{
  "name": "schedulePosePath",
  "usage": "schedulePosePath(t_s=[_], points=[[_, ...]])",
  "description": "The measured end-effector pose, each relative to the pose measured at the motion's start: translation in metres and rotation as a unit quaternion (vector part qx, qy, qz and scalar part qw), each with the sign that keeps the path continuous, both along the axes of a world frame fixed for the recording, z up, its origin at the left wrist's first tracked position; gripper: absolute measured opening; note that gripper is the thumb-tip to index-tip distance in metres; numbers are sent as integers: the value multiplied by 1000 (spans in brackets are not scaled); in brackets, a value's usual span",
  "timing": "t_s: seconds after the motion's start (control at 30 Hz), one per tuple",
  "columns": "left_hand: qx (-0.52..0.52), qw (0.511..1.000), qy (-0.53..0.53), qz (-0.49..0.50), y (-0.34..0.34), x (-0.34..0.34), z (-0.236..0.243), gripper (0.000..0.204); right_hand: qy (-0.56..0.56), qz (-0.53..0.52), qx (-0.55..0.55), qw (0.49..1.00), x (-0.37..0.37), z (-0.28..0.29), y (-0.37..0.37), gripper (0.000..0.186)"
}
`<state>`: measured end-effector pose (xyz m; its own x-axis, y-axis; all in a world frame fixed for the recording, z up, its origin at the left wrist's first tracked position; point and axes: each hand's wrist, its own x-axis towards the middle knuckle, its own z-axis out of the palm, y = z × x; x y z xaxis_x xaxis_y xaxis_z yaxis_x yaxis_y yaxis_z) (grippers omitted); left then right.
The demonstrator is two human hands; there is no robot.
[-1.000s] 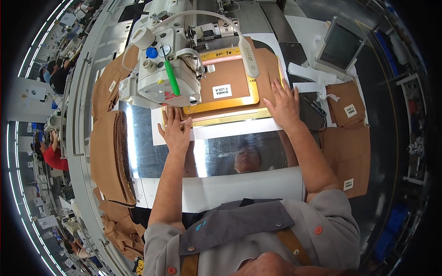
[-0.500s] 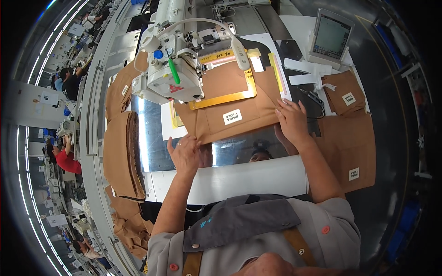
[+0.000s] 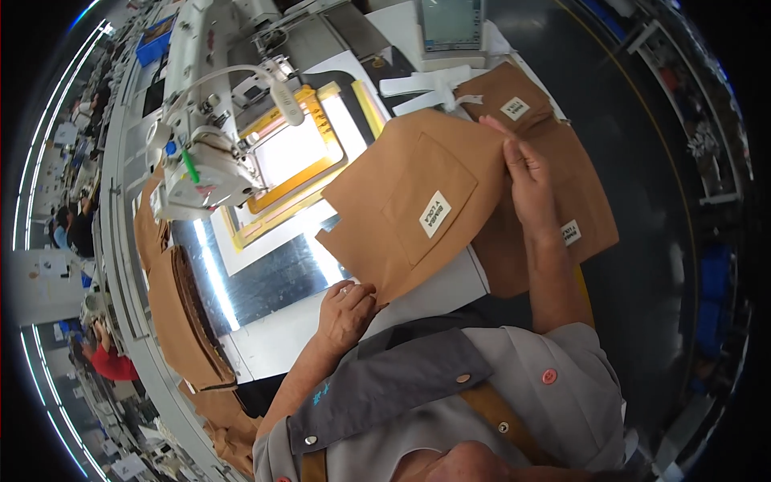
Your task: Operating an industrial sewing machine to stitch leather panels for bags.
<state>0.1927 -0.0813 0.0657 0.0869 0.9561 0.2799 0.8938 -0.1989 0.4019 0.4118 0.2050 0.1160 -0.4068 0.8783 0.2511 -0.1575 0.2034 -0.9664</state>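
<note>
Between my hands hangs a brown fabric panel [image 3: 361, 217] with a stitched-on pocket and a white label [image 3: 434, 214]. My left hand [image 3: 347, 312] pinches its lower edge near my apron. At its upper right corner, my right hand [image 3: 528, 173] grips the panel between thumb and fingers. The panel is lifted and tilted, off the sewing machine bed. To its left stands a white sewing machine [image 3: 210, 157]. The yellow clamp frame [image 3: 301, 189] beside its needle head surrounds a bright white area with no fabric in it.
A stack of brown panels [image 3: 181, 321] lies on the left. Small brown pieces [image 3: 506, 88] with a label and larger brown panels [image 3: 598, 217] lie on the right. White strips [image 3: 426, 87] and a screen [image 3: 452, 28] sit at the back. Crumpled brown fabric [image 3: 229, 430] is at lower left.
The brown panel has come out from under the yellow clamp frame and moved right, lifted and turned. Both hands moved right with it, and the head view has shifted.
</note>
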Motion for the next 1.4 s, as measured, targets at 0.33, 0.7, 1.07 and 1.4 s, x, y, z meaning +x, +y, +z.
schedulePosePath(t_s=[0.33, 0.7, 1.07, 1.4], points=[[-123, 920, -143, -344, 101, 93, -1, 32, -86, -351, -38, 932, 269, -3, 14, 42], [-133, 963, -226, -58, 68, -6, -9, 30, -302, -259, 109, 911, 123, -52, 40, 21], [-133, 925, -311, 176, 23, -54, -20, 23, -452, -38, 317, 833, -141, -111, 131, 29], [-128, 863, -417, 254, -5, -80, -38, 21, -510, 18, 305, 804, -151, -95, 144, 24]])
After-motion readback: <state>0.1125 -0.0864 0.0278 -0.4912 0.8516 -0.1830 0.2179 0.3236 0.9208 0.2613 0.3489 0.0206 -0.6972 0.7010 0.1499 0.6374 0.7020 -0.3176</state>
